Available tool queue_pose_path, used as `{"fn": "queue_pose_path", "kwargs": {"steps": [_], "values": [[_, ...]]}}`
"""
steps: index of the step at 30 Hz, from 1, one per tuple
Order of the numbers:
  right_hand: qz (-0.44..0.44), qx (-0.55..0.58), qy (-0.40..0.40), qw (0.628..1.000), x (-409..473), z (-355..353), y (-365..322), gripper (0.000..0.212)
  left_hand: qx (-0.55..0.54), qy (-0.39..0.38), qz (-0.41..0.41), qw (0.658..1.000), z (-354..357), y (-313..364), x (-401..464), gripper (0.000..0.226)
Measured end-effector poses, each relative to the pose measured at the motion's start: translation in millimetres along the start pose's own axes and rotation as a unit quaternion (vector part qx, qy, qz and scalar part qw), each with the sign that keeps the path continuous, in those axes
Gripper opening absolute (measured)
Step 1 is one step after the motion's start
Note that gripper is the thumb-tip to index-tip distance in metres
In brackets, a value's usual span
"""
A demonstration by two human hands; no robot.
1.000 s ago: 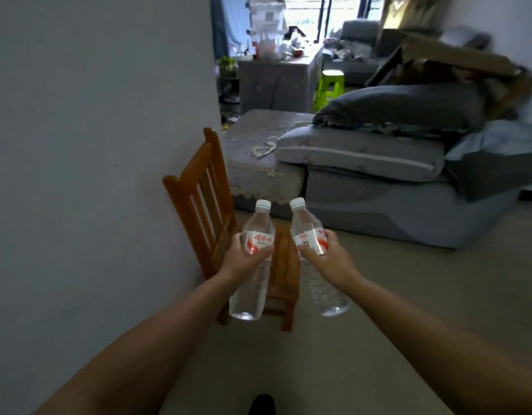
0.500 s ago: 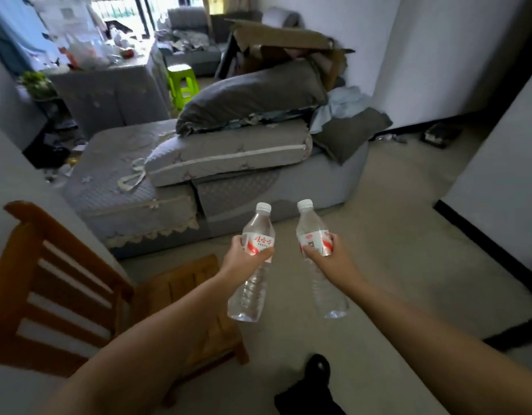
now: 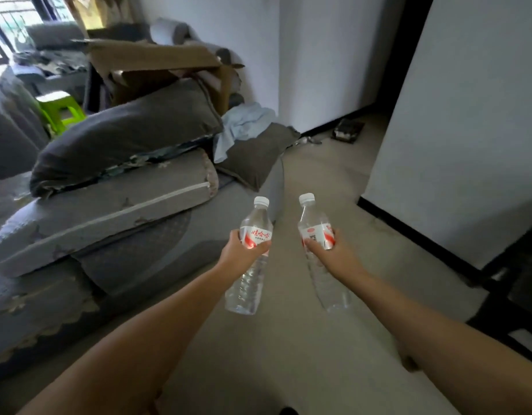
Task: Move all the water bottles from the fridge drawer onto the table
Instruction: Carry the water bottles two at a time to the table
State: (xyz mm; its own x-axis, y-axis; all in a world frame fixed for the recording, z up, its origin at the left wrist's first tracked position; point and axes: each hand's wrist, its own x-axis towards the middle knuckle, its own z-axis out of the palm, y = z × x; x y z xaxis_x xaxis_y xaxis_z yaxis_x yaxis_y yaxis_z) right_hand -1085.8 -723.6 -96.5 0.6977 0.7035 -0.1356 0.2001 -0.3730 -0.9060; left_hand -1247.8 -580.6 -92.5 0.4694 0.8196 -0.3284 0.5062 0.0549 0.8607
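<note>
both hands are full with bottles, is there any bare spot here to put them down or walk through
No table is in view. The bare floor between the sofa and the white wall is open ahead. The sofa is crowded with stacked cushions, cloth and cardboard. The left hand and right hand each grip a bottle.

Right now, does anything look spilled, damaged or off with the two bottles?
Nothing stands out. The left hand and right hand each grip a capped bottle, slightly tilted; no spill shows.

A home living room: cushion-piled grey sofa (image 3: pixel 132 235), green stool (image 3: pixel 61 110).
</note>
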Motion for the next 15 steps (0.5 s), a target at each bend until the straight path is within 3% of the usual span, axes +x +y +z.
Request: {"fn": "queue_pose_path", "kwargs": {"steps": [3, 9, 15], "values": [[0.039, -0.01, 0.04, 0.998, 29, -34, 13, 0.045, 0.032, -0.045, 0.012, 0.998, 36, 22, 49, 0.085], [0.099, 0.018, 0.157, 0.983, 86, -103, 43, 0.037, 0.086, -0.141, 0.076, 0.983, 130, 97, 119, 0.055], [0.163, 0.014, 0.253, 0.954, 169, -166, 67, 0.064, 0.098, -0.249, 0.136, 0.954, 224, 164, 210, 0.042]]}}
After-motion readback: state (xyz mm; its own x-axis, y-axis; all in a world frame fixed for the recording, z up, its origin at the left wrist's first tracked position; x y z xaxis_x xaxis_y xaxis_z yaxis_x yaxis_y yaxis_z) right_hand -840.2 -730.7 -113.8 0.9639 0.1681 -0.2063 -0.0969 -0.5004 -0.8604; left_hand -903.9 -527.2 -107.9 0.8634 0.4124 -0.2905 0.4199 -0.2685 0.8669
